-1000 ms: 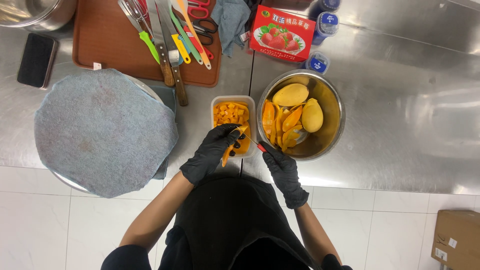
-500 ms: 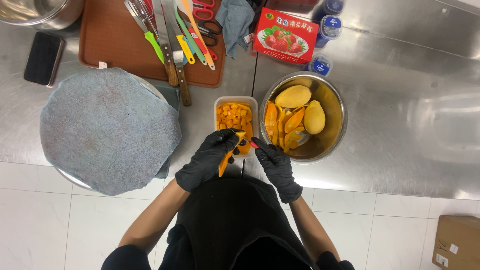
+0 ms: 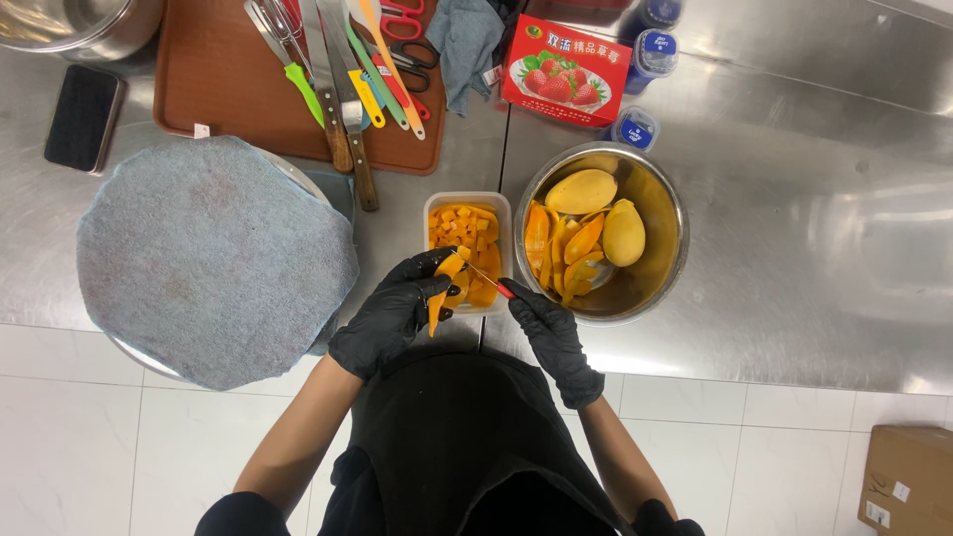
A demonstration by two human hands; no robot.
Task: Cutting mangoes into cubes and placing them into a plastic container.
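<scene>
Holding a mango slice point(image 3: 438, 294) in a closed grip, the left hand point(image 3: 389, 316) sits at the near edge of the white plastic tub point(image 3: 468, 202) of mango cubes, fingers curled around the strip so its lower end hangs out toward 6 o'clock. A second ago the slice was higher, right over the tub; now it has dropped to the near rim and tilted more upright. The right hand point(image 3: 549, 333) pinches the red handle of a small knife point(image 3: 488, 280), whose thin blade points toward 10 o'clock and meets the top of the slice. That hand has shifted slightly toward 5 o'clock since the earlier pictures, so the blade now reaches the fruit at a longer slant. I judge from this that cutting on this slice is under way and cubes fall into the tub below. At 3 o'clock of the tub, just beside it, stands the steel bowl point(image 3: 667, 260) with peeled mango halves and skins. At 9 o'clock a grey cloth point(image 3: 208, 258) covers a round basin, and at 12 o'clock a brown tray point(image 3: 213, 84) carries spare knives on the steel surface point(image 3: 814, 248)
</scene>
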